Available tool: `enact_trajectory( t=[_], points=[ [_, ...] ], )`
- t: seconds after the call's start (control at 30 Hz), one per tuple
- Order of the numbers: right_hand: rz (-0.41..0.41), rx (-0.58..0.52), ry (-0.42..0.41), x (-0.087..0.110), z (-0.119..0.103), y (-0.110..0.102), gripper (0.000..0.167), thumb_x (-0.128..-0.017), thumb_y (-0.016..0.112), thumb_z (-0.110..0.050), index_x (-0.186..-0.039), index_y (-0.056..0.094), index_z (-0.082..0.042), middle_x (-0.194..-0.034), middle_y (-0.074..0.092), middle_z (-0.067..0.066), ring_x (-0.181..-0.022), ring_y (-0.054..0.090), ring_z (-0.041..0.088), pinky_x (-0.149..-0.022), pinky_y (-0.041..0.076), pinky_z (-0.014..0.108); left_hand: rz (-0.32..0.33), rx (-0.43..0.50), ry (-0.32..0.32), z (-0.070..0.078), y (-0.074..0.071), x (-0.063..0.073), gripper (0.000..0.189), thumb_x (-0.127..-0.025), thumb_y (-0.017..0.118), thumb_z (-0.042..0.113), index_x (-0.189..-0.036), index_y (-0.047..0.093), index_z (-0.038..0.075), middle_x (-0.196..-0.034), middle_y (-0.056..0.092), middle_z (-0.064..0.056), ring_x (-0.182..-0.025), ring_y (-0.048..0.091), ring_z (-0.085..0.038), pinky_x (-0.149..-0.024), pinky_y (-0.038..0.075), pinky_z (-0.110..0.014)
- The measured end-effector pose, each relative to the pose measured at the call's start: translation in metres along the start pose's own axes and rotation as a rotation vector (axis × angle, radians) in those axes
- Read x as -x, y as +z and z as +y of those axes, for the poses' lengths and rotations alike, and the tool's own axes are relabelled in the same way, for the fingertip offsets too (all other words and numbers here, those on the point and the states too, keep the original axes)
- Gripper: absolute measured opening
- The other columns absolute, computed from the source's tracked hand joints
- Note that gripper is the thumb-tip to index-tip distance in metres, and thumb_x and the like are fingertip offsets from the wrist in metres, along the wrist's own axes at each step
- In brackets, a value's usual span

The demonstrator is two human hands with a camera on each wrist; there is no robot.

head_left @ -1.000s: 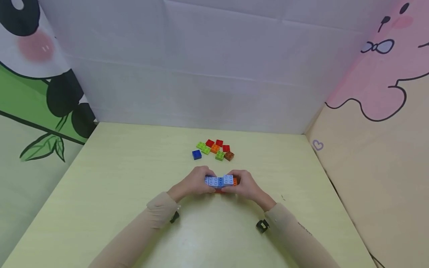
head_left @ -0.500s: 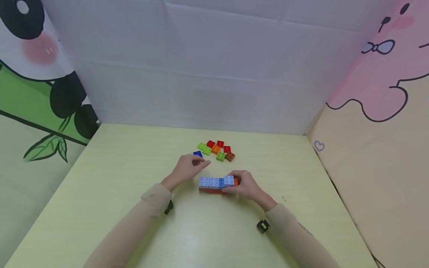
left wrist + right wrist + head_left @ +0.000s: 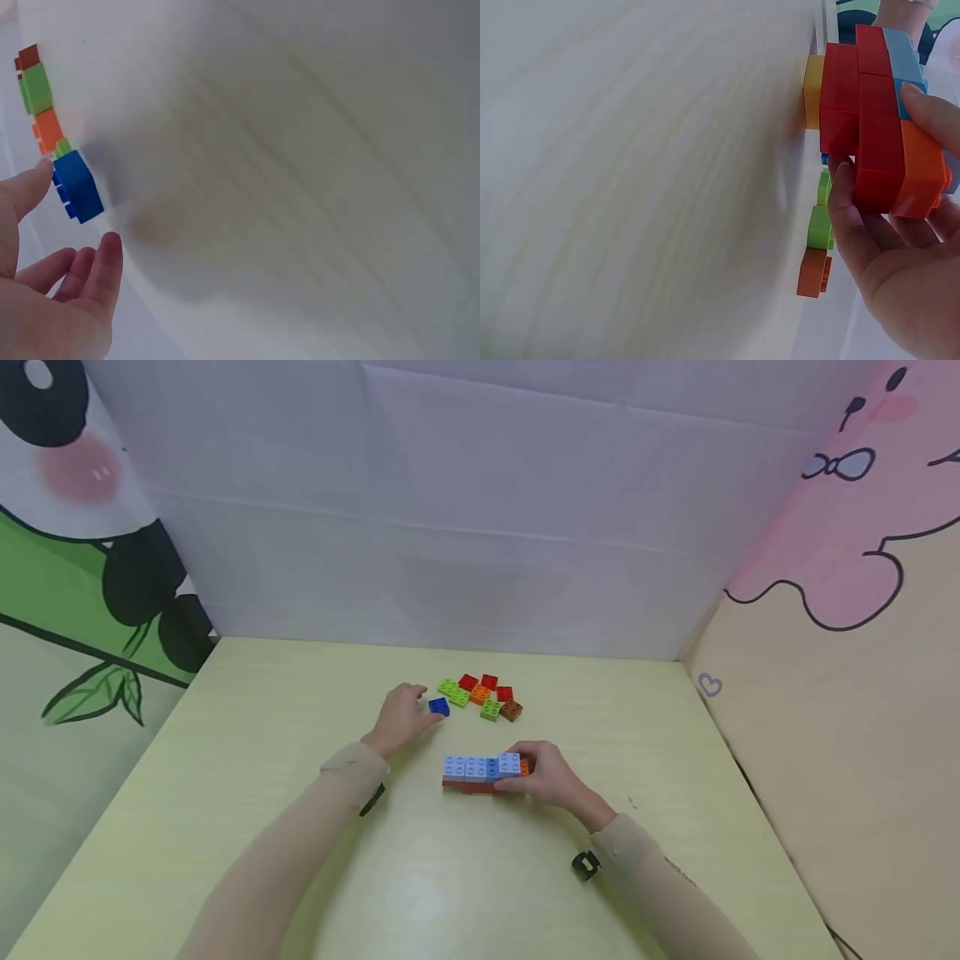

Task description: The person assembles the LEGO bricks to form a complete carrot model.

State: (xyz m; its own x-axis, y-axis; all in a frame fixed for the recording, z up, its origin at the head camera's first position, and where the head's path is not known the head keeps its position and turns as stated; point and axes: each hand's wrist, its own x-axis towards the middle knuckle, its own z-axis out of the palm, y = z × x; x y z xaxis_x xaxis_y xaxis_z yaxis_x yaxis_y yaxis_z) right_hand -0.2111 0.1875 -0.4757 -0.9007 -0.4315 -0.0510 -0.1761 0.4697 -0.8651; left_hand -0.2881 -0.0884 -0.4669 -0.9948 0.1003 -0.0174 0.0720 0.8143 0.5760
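My right hand (image 3: pixel 551 774) grips the right end of a long block build (image 3: pixel 476 768). Light-blue bricks run along its top, an orange brick (image 3: pixel 921 169) is at the gripped end, and red bricks (image 3: pixel 877 127) form the layers below. A yellow brick (image 3: pixel 814 91) sits at the bottom. My left hand (image 3: pixel 401 720) is at a loose dark-blue brick (image 3: pixel 439 707) on the table. In the left wrist view its thumb overlaps one end of that brick (image 3: pixel 79 187), while the fingers (image 3: pixel 109 262) stand spread apart from the other end.
Beyond the build lie loose bricks: lime green (image 3: pixel 458 697), red (image 3: pixel 489 682), orange (image 3: pixel 480 694) and brown (image 3: pixel 512 710). A pale wall (image 3: pixel 450 602) closes off the back of the table (image 3: pixel 300 710), with patterned side walls left and right.
My left hand has let go of the build's left end and moved forward and left to the dark-blue brick. The right hand keeps its hold, nearly still.
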Motion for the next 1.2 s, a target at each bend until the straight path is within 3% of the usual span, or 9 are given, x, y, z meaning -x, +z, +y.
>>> enact_trajectory(
  t=[0.2, 0.4, 0.67, 0.97, 1.2],
  points=[
    [-0.003, -0.003, 0.006, -0.002, 0.002, 0.002, 0.042, -0.072, 0.085, -0.032, -0.105, 0.067, -0.013, -0.099, 0.063, -0.004, -0.09, 0.056, 0.018, -0.077, 0.048, 0.034, -0.041, -0.026, -0.002, -0.006, 0.008, -0.012, 0.065, -0.081, 0.077, 0.029, -0.13, 0.052, -0.005, -0.116, 0.053, -0.018, -0.106, 0.051, -0.031, -0.095, 0.041, -0.043],
    [-0.01, -0.003, -0.003, 0.0, -0.002, 0.005, 0.043, -0.073, 0.083, -0.034, -0.107, 0.067, -0.013, -0.1, 0.062, -0.004, -0.092, 0.055, 0.019, -0.078, 0.048, 0.034, -0.024, -0.017, 0.008, -0.009, 0.015, -0.015, 0.062, -0.08, 0.078, 0.026, -0.129, 0.054, -0.005, -0.116, 0.054, -0.019, -0.106, 0.051, -0.032, -0.094, 0.042, -0.044],
    [-0.003, 0.023, 0.0, 0.001, -0.003, 0.001, 0.041, -0.073, 0.084, -0.032, -0.105, 0.067, -0.013, -0.099, 0.063, -0.004, -0.091, 0.056, 0.018, -0.077, 0.048, 0.033, -0.062, -0.017, 0.064, -0.007, 0.017, -0.018, 0.048, -0.084, 0.074, 0.021, -0.123, 0.061, -0.004, -0.115, 0.056, -0.019, -0.107, 0.051, -0.032, -0.094, 0.042, -0.046],
    [0.0, 0.042, 0.02, -0.001, -0.002, -0.001, 0.041, -0.074, 0.083, -0.034, -0.106, 0.067, -0.014, -0.099, 0.062, -0.004, -0.093, 0.055, 0.018, -0.078, 0.047, 0.033, -0.141, -0.034, 0.074, 0.005, 0.013, -0.005, 0.048, -0.083, 0.074, 0.024, -0.123, 0.062, 0.0, -0.116, 0.055, -0.016, -0.107, 0.049, -0.029, -0.095, 0.041, -0.045],
    [-0.001, 0.036, 0.021, 0.0, -0.004, -0.001, 0.041, -0.073, 0.084, -0.033, -0.105, 0.067, -0.014, -0.099, 0.062, -0.003, -0.092, 0.055, 0.019, -0.079, 0.047, 0.034, -0.138, -0.068, 0.12, 0.013, 0.003, 0.005, 0.048, -0.083, 0.075, 0.027, -0.123, 0.063, 0.003, -0.114, 0.058, -0.013, -0.103, 0.05, -0.027, -0.093, 0.042, -0.043]
  ],
)
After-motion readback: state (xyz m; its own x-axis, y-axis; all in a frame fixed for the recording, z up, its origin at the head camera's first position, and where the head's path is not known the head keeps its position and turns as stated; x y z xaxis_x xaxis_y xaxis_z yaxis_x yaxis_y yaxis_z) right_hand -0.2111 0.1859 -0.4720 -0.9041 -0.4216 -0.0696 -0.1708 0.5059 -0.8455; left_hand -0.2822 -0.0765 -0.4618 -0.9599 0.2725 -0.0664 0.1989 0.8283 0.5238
